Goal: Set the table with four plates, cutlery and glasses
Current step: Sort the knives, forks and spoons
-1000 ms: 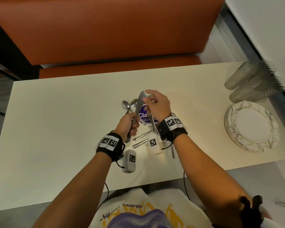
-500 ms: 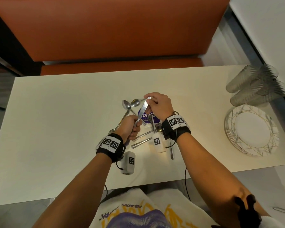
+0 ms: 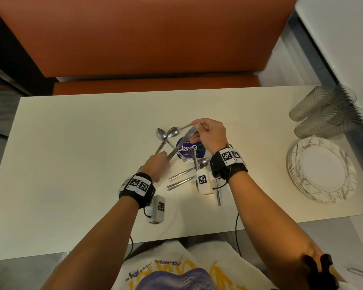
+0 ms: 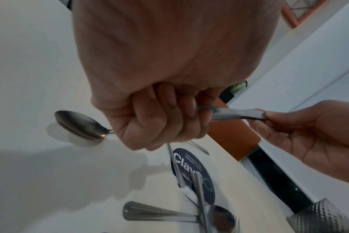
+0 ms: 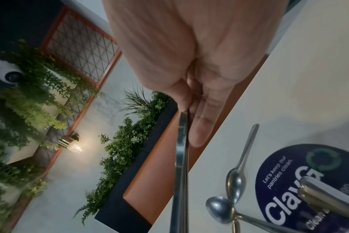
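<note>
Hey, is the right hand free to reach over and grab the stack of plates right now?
Probably not yet. The right hand is pinching the tip of a knife that the left hand also grips. The table between it and the plates looks bare.

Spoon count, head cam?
3. Held spoon in the left hand; far spoon lying beside its bowl; near spoon at the sticker's near edge. Hands may hide more.

Cream table [image 3: 71,164], cutlery [image 3: 179,178], plates [image 3: 321,170], glasses [image 3: 327,114]
</note>
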Demonstrator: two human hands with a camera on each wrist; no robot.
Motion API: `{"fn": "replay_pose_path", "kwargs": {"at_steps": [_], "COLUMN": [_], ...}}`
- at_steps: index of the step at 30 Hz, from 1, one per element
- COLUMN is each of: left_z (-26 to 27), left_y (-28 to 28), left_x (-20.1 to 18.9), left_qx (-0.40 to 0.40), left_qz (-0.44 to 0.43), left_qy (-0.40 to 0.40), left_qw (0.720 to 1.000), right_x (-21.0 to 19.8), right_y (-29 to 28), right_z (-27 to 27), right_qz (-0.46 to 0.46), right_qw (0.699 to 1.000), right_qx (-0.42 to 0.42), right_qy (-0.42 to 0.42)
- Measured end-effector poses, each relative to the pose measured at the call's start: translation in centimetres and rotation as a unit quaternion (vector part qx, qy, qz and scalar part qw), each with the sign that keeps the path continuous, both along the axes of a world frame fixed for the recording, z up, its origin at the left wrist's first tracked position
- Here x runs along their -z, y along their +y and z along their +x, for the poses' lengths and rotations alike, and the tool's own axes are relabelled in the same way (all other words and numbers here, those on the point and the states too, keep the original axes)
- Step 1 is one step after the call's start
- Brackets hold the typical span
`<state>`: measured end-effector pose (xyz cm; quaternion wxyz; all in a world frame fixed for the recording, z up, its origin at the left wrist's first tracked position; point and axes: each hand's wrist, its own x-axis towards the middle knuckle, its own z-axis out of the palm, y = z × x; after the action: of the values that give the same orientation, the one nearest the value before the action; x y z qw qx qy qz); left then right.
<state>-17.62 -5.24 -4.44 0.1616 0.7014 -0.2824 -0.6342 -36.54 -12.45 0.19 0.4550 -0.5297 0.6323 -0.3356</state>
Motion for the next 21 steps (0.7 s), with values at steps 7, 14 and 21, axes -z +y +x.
{"fn": "replay_pose_path", "kwargs": {"at_steps": [7, 14, 21], "left_z": [-0.4, -2.5, -5.5], "left_y": [-1.3, -3.6, -8.4], "left_x": [0.5, 1.4, 3.7], "left_qx": [0.008, 0.104, 0.196], "left_qz": [-0.087, -0.323, -0.350], "left_qy": [-0.077, -0.143, -0.238], "left_qw": [0.993, 0.930, 0.884], "right_x": [0.5, 1.0, 3.6], "right_y": [-0.8, -2.7, -5.0], "right_z": [-1.3, -5.1, -8.8], "right_qz": [0.052, 0.079, 0.115], "right_qw": [0.997, 0.971, 0.951], "right_qx": [0.052, 0.207, 0.267], "right_qy": [-0.023, -0.093, -0.101]}}
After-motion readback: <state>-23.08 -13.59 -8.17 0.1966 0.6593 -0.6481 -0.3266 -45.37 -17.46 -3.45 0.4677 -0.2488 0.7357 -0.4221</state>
